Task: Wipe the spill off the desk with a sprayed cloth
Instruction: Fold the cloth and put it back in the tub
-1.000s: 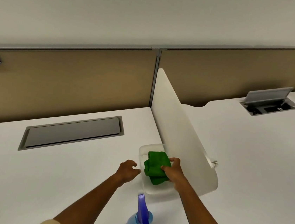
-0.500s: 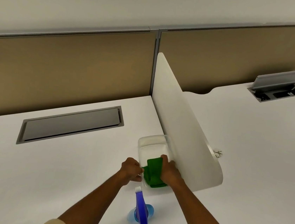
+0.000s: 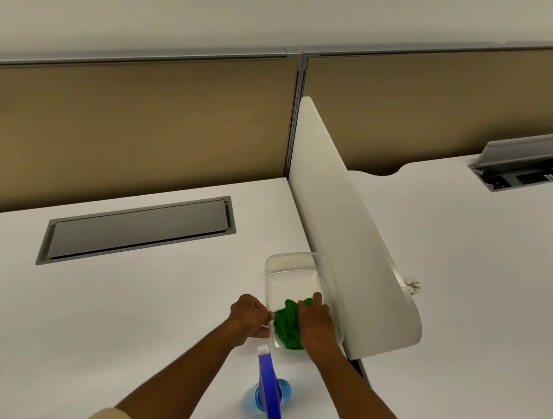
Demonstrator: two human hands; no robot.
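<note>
An open-plan office with shared workstations. Two white tabletops (image 3: 118, 312) sit side by side, split by a low white divider (image 3: 344, 237) with a rounded end. Tan fabric partition panels (image 3: 132, 131) with grey metal trim run along the back, under a plain pale wall. A closed grey cable hatch (image 3: 138, 231) is set into the left tabletop; on the right one, a hatch (image 3: 528, 165) stands open, showing what look like power sockets, too small to be sure.
</note>
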